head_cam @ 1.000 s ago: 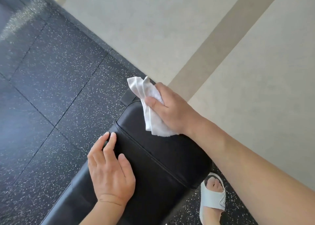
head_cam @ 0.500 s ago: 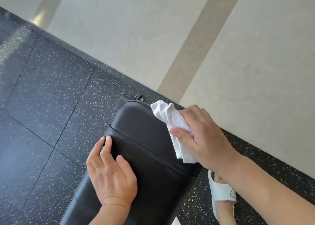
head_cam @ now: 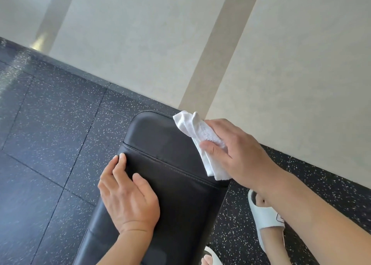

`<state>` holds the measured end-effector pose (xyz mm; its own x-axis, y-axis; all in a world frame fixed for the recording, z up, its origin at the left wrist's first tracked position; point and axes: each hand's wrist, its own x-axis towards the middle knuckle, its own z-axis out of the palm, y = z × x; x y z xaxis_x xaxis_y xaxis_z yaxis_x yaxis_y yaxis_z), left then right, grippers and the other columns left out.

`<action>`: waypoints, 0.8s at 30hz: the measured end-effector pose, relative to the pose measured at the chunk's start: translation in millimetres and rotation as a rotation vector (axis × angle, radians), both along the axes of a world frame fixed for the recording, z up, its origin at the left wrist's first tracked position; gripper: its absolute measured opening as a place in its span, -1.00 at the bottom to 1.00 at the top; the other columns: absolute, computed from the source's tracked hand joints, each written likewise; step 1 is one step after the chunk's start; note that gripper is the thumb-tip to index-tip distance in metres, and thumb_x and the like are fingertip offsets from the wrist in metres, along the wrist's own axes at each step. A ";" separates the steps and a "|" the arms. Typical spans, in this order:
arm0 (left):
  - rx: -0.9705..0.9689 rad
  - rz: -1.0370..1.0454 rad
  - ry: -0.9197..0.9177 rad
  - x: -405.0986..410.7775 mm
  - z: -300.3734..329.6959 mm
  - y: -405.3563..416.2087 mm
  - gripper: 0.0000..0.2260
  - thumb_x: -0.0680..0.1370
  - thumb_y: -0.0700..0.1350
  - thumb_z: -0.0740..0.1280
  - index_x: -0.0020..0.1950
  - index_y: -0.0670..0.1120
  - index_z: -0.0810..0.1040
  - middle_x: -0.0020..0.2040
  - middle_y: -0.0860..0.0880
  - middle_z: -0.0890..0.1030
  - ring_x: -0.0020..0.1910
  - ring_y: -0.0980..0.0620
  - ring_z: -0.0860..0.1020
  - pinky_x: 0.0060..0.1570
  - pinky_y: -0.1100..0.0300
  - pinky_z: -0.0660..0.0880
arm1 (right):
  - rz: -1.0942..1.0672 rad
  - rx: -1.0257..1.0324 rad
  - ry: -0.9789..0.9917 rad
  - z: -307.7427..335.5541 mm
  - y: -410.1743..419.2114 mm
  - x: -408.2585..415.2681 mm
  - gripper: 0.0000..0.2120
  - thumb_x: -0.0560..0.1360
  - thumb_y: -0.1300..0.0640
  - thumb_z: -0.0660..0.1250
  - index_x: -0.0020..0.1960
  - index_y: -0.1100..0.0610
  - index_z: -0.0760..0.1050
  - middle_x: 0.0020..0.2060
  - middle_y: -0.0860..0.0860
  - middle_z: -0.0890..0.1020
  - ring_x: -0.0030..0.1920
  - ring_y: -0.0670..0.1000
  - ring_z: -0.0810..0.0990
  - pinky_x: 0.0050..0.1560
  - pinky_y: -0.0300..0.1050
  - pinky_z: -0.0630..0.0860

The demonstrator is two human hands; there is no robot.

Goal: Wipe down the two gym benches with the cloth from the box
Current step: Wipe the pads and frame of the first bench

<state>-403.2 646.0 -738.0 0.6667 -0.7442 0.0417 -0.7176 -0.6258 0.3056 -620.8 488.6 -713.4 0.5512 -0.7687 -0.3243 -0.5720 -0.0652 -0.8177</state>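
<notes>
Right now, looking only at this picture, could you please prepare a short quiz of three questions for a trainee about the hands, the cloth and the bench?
1. True or false: the white crumpled cloth lies loose on the black padded gym bench, with no hand on it.
2. Which hand rests flat on the bench pad with nothing in it?
A. left hand
B. right hand
3. Fill in: the cloth is at the bench's ____ edge, on the side of the white slide sandal.

Key:
1. False; the right hand grips it.
2. A
3. right
</notes>
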 end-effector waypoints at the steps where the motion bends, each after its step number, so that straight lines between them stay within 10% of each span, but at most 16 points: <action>1: -0.006 -0.001 0.000 0.1 -0.1 -0.4 -0.51 0.61 -0.05 0.10 0.52 -0.19 0.38 0.48 -0.19 0.38 0.35 -0.33 0.38 0.45 -0.21 0.26 | 0.013 -0.014 0.037 -0.1 0.5 1.2 -0.65 0.65 -0.17 0.22 0.40 -0.10 0.44 0.17 -0.20 0.52 0.13 -0.07 0.54 0.13 0.01 0.50; 9: -0.009 0.007 0.009 -1.6 2.9 -1.3 -0.51 0.61 -0.04 0.09 0.52 -0.16 0.38 0.48 -0.16 0.37 0.35 -0.30 0.37 0.44 -0.23 0.29 | 0.029 0.065 0.083 -10.3 -40.5 54.1 -0.64 0.70 -0.16 0.15 -0.21 -0.03 0.28 -0.25 -0.09 0.49 -0.24 -0.11 0.47 -0.25 -0.12 0.28; 17: -0.016 -0.004 -0.004 -0.9 2.0 -1.3 -0.52 0.61 -0.06 0.11 0.50 -0.18 0.39 0.47 -0.20 0.38 0.33 -0.33 0.38 0.44 -0.24 0.28 | -0.472 -0.197 0.011 -20.0 55.2 -2.6 -0.81 0.71 0.01 0.19 0.21 0.09 0.46 0.07 -0.04 0.43 0.09 0.08 0.46 0.19 0.08 0.46; 24: -0.021 -0.010 -0.008 -0.3 1.9 -1.0 -0.52 0.61 -0.07 0.11 0.51 -0.17 0.38 0.48 -0.18 0.38 0.35 -0.33 0.37 0.41 -0.24 0.31 | -0.636 -0.167 0.050 -22.5 22.1 29.9 -0.76 0.66 0.00 0.22 0.22 0.14 0.42 0.12 0.02 0.43 0.12 0.12 0.47 0.10 0.13 0.50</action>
<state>-403.5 645.0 -736.1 0.6590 -0.7496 0.0626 -0.7263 -0.6124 0.3122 -590.9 510.6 -735.9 -0.0397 -0.9817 -0.1862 -0.5775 0.1746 -0.7975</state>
